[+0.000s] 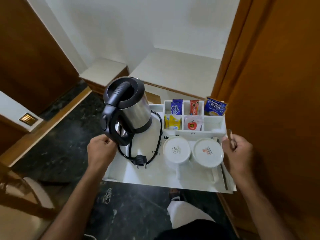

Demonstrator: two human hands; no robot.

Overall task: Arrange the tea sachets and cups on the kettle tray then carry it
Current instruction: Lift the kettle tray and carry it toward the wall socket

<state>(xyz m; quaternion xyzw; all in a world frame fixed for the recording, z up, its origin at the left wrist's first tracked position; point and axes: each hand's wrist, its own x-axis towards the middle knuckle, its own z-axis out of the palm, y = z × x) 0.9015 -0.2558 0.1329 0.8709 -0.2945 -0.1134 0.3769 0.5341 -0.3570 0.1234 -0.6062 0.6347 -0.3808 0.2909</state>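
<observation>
I hold a white tray (147,177) in the air above a dark floor. My left hand (101,151) grips its left edge and my right hand (238,153) grips its right edge together with a spoon (231,138). On the tray stand a steel kettle (129,108) with a black handle, its coiled black cord and plug (141,161), and two white cups (176,150) (207,153) turned upside down. A white divided holder (215,124) at the tray's back right holds several sachets, among them blue Tetley tea sachets (214,106).
An orange-brown wooden door (277,84) is close on the right. White walls and a white ledge (173,70) lie ahead. Wooden panelling (31,49) and a chair (24,193) stand at the left. My leg and foot (180,210) show below the tray.
</observation>
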